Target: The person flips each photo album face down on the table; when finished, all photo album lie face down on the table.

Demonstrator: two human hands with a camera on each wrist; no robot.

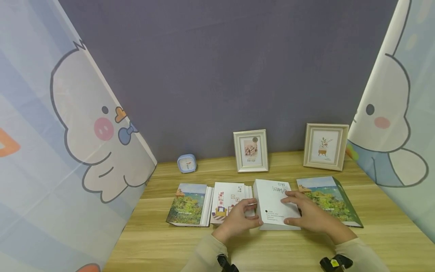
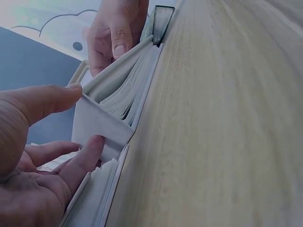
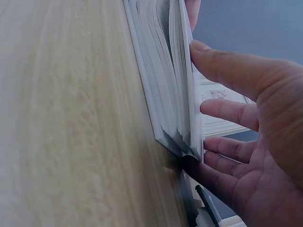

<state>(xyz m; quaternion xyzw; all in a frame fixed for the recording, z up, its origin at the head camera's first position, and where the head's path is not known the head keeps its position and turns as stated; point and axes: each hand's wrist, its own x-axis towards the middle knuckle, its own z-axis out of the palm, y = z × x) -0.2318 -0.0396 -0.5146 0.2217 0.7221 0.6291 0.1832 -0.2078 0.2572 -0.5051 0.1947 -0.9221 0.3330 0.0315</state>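
A thick white photo album with grey lettering lies on the wooden table, its spine to the left and its pages showing along the near edge. My left hand touches the spine: the thumb meets the top corner and a finger lies along the spine's face. From the other side, my right hand rests spread over the cover, thumb near the front edge. In the right wrist view, one finger of the right hand reaches the album's page corner.
Left of it lie a white illustrated album and a landscape album. Another landscape album lies to the right, under the right forearm's far side. Behind stand a blue clock, a white photo frame and a beige frame.
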